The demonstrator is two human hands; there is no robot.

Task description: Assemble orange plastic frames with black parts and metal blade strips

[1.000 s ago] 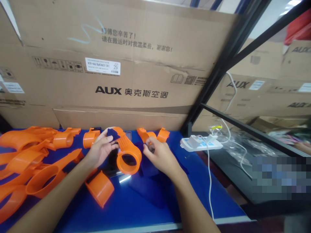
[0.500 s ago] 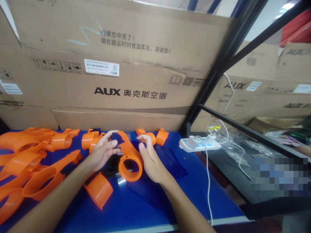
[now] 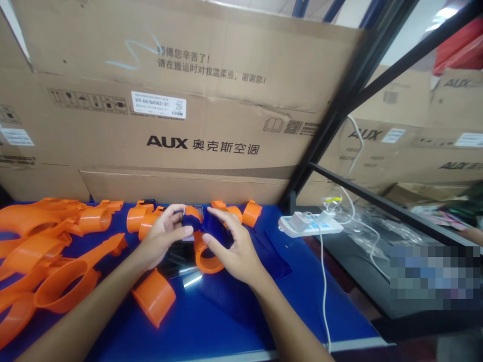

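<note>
My left hand (image 3: 164,239) is closed on the upper end of an orange plastic ring-shaped part (image 3: 208,262), its thumb on a dark blue piece (image 3: 191,222) at that end. The ring end hangs lower, partly hidden behind my right hand (image 3: 239,249). Between the thumb and fingers of my right hand is a dark blue film (image 3: 216,229), which covers the middle of the part. A cut-open orange collar (image 3: 155,296) lies on the blue tabletop (image 3: 181,327), below my left forearm's end.
Many orange parts (image 3: 68,281) are heaped at the left. More orange rings (image 3: 252,213) stand at the back. Blue film sheets (image 3: 269,254) lie to the right, near a white power strip (image 3: 311,223) with cables. A cardboard wall (image 3: 211,110) and black frame (image 3: 332,125) bound the table.
The orange part has tilted away, its ring now lower behind my right hand. Dark blue film now shows between my right thumb and fingers, where the orange arm was visible before.
</note>
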